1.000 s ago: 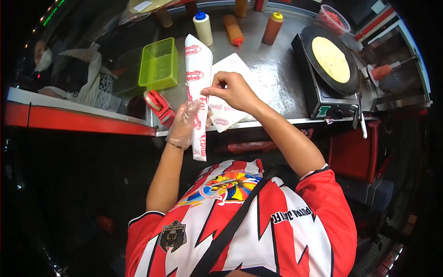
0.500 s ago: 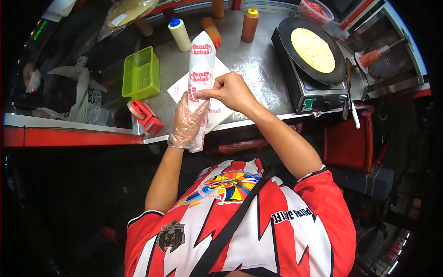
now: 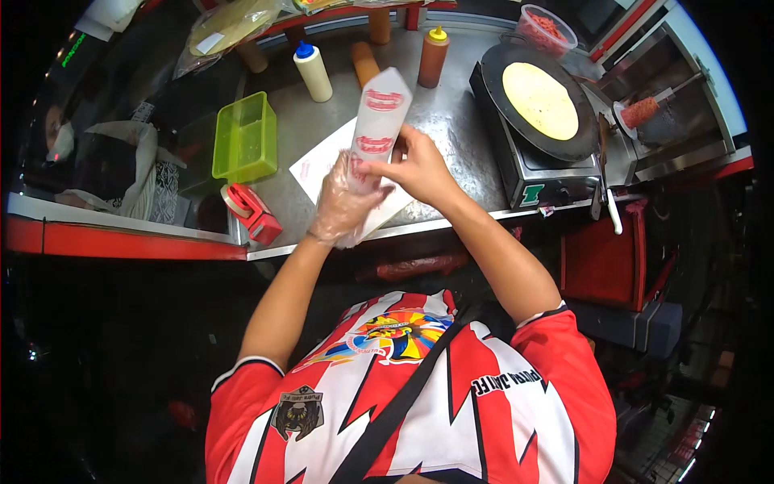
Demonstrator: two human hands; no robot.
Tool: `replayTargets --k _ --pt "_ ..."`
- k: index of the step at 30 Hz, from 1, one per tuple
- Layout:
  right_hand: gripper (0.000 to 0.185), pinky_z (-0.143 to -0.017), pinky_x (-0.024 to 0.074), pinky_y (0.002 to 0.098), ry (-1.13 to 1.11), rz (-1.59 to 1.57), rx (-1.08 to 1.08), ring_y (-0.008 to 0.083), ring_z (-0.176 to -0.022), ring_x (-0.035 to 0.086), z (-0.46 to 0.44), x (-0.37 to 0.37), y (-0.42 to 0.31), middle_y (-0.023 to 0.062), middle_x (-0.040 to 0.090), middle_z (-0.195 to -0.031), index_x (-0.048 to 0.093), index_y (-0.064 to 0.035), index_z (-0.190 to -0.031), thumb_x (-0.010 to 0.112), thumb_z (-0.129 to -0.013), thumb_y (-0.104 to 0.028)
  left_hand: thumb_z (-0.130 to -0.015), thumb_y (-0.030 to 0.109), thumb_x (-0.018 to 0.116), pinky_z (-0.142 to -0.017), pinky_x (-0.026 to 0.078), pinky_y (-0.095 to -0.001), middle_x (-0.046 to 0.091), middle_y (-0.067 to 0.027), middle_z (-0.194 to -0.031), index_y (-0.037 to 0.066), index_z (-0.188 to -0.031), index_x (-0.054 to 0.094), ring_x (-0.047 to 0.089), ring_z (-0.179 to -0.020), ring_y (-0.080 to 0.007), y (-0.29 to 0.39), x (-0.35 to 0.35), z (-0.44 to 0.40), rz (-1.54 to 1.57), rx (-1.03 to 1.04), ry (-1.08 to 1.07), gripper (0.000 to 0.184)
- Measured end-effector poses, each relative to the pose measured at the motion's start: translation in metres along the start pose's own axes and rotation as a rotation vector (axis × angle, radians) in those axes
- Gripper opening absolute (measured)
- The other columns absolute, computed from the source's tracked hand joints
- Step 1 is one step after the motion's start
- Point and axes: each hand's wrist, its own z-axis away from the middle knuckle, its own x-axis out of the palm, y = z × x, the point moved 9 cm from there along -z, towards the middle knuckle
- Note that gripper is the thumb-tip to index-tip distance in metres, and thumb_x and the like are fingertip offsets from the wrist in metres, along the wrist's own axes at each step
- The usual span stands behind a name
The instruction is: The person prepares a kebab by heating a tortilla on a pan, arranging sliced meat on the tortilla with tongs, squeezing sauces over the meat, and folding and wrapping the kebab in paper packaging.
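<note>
A long paper-wrapped kebab (image 3: 380, 113), in white paper with red oval prints, stands tilted over the counter, its far end leaning right. Around its lower part is my left hand (image 3: 343, 203), which wears a clear plastic glove and is closed. My bare right hand (image 3: 421, 168) presses on the wrap's right side, with the thumb across the front and the fingers partly hidden behind. The paper hides what is inside. White printed sheets (image 3: 310, 168) lie on the metal counter beneath my hands.
A green plastic tub (image 3: 242, 137) and a red tape dispenser (image 3: 254, 214) stand at the left. Behind are a blue-capped bottle (image 3: 313, 73) and a yellow-capped sauce bottle (image 3: 434, 58). Rightward, a flatbread (image 3: 540, 101) lies on a round griddle (image 3: 574, 145), near a knife (image 3: 614, 211).
The wrapped kebab has tipped to the right, its lower end swinging out of sight behind my left hand. My right hand has shifted slightly right, its fingers now behind the wrap.
</note>
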Motion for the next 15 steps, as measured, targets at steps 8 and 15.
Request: replayTargets --k 8,15 --pt "0.042 -0.076 0.0572 0.0343 0.127 0.44 -0.447 0.0271 -0.089 0.072 -0.025 -0.018 0.029 0.0105 0.069 -0.108 0.071 -0.0064 -0.119 0.083 -0.079 -0.003 -0.078 0.014 0.086 -0.09 0.056 -0.044 0.07 -0.0177 -0.116 0.005 -0.127 0.068 0.07 -0.099 -0.039 0.022 -0.026 -0.053 -0.323 0.402 -0.068 0.053" --pt "0.042 -0.085 0.0546 0.0363 0.139 0.362 -0.42 0.0254 -0.092 0.066 0.009 -0.004 0.042 0.0094 0.068 -0.121 0.077 -0.0113 -0.117 0.079 -0.077 0.0 -0.076 -0.003 0.076 -0.085 0.057 -0.041 0.073 -0.0126 -0.101 0.006 -0.107 0.076 0.072 -0.096 -0.0304 0.036 -0.032 -0.013 -0.36 0.61 0.01 0.032"
